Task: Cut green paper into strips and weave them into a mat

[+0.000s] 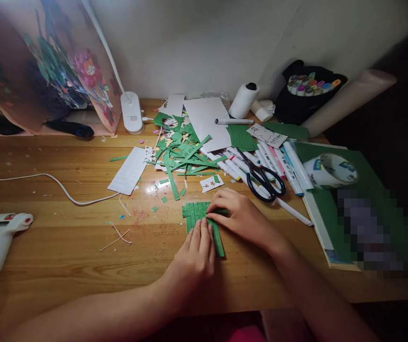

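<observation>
The green woven paper (197,209) lay flat near the front edge of the table (82,256), loose strips trailing toward that edge! The left hand (198,247) pressed it, fingers close together; the right hand (237,213) pinched its right side, fingertips narrowed. Open wood spread leftward to the glue gun (0,237), while scissors (264,178) and green scraps (182,147) crowded behind.

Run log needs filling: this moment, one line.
left hand: on woven green strips | right hand: fingertips at same strips | scissors: on markers
</observation>
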Tool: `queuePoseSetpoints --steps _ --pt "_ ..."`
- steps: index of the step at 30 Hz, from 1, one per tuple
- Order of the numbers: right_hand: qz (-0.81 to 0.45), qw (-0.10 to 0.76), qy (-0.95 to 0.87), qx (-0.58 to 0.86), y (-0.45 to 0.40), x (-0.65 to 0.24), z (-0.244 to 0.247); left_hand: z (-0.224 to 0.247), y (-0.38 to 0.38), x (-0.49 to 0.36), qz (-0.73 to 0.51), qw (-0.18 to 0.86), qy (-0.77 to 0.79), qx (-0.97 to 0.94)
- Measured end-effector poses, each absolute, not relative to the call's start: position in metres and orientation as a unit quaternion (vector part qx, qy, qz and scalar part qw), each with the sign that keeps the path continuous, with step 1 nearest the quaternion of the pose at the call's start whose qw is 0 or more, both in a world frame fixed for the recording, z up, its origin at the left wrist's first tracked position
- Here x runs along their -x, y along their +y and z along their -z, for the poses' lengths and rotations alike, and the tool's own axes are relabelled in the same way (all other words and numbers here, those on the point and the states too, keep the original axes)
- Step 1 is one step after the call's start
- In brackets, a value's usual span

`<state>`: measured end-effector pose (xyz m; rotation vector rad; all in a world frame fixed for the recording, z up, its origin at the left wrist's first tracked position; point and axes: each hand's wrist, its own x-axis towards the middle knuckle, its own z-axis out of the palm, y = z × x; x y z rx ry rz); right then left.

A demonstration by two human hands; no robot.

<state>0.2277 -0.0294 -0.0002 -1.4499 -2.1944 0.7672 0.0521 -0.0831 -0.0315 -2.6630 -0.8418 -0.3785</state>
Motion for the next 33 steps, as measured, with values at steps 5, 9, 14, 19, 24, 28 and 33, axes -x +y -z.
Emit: queuePoseSetpoints --steps 5,9,14,19,24,28,33 --pt "-0.254 0.180 -0.804 0.506 -0.029 -0.225 0.000 0.031 -0.084 -0.054 0.139 0.167 -0.292 0.932" --pt "-0.260 0.189 -0.802 0.503 -0.029 -0.225 0.000 0.031 -0.085 -0.053 0.123 0.172 -0.288 0.934" --pt "-0.272 0.196 -0.793 0.508 -0.030 -0.225 0.002 0.031 -0.086 -0.054 0.122 0.174 -0.288 0.934" --pt "-0.277 0.199 -0.793 0.505 -0.028 -0.227 0.002 0.030 -0.085 -0.054 0.133 0.168 -0.285 0.934" --pt "-0.327 0.188 -0.767 0.519 -0.025 -0.242 -0.003 0.029 -0.084 -0.053 0.126 0.167 -0.280 0.937" --pt "-0.325 0.168 -0.772 0.520 -0.024 -0.245 -0.004 0.031 -0.084 -0.053 0.129 0.165 -0.275 0.938" --pt "-0.315 0.169 -0.776 0.519 -0.025 -0.241 -0.004 0.032 -0.083 -0.053 0.142 0.166 -0.277 0.936"
